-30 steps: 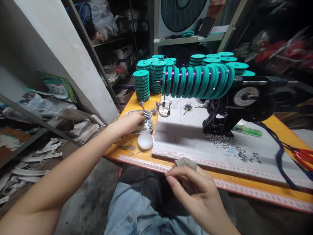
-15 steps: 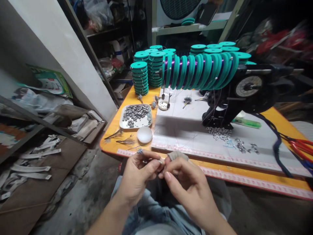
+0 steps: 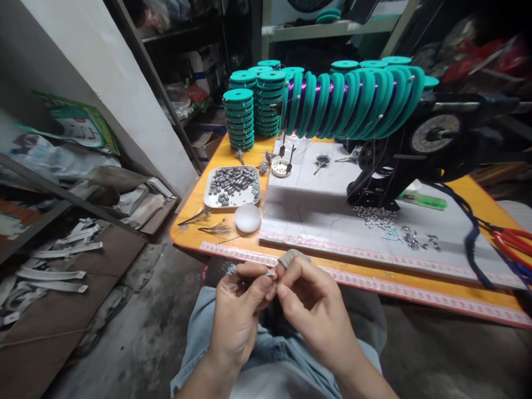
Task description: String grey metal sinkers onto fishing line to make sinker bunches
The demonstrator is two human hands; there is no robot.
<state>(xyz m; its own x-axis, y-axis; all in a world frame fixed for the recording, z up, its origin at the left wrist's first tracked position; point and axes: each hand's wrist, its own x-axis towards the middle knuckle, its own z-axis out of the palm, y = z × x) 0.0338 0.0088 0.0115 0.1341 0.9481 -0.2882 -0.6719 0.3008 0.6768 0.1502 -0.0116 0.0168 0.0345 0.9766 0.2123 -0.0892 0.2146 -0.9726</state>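
Over my lap, close to the table's front edge, both hands meet fingertip to fingertip. Between thumb and forefinger, my left hand (image 3: 243, 307) pinches a tiny light-blue piece (image 3: 270, 274), too small to name. A cluster of small blue-grey tips (image 3: 231, 269) sticks out behind its fingers; how it is held is hidden. My right hand (image 3: 318, 302) is closed in a pinch against the left fingertips, and what it holds, if anything, cannot be made out. A grey cover (image 3: 293, 257) wraps one of its fingers.
A white tray (image 3: 211, 203) of grey cylindrical weights and a round white lid-like object (image 3: 247, 218) sit at the table's left. Behind stand stacked green spools (image 3: 238, 119). A black winding machine (image 3: 374, 188) carries a row of green spools (image 3: 353, 105). Red-handled pliers (image 3: 509, 244) lie right.
The view has shifted slightly, so the table sits higher. My hands stay together, and the light-blue piece now shows more plainly at the left fingertips.
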